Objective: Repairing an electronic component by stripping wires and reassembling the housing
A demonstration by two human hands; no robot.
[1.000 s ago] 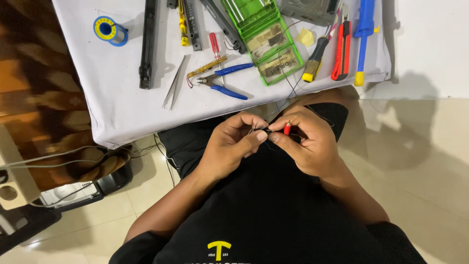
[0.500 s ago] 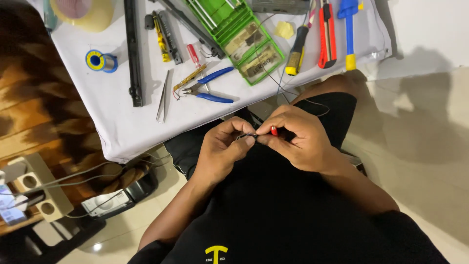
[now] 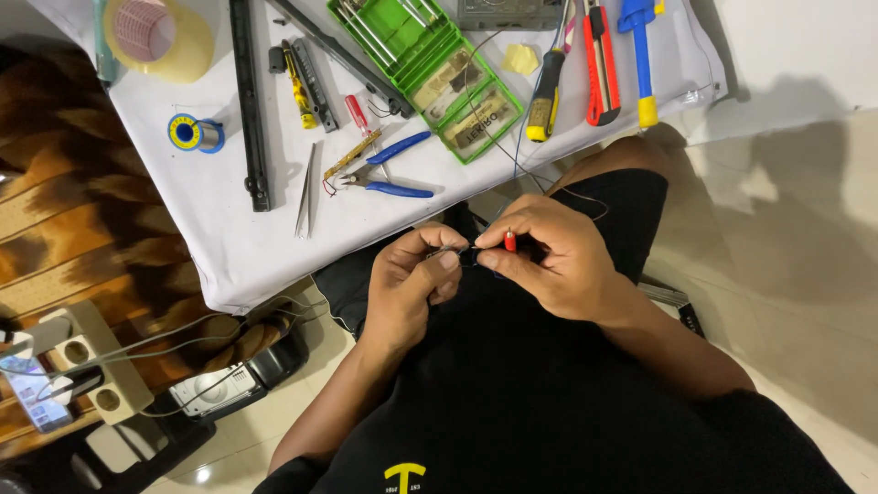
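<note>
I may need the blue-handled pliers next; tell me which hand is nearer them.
Left. The left hand sits just below the blue-handled pliers, off the table edge; the right hand is further off to their right, pinching a small red-tipped part.

View has slid left — tape roll appears

A small red plug on thin dark wire — pinched between both hands' fingertips, above the lap.

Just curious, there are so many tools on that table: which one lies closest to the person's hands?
The blue-handled pliers, lying near the table's front edge just above the left hand. The screwdrivers, red cutter and green case lie farther back.
</note>
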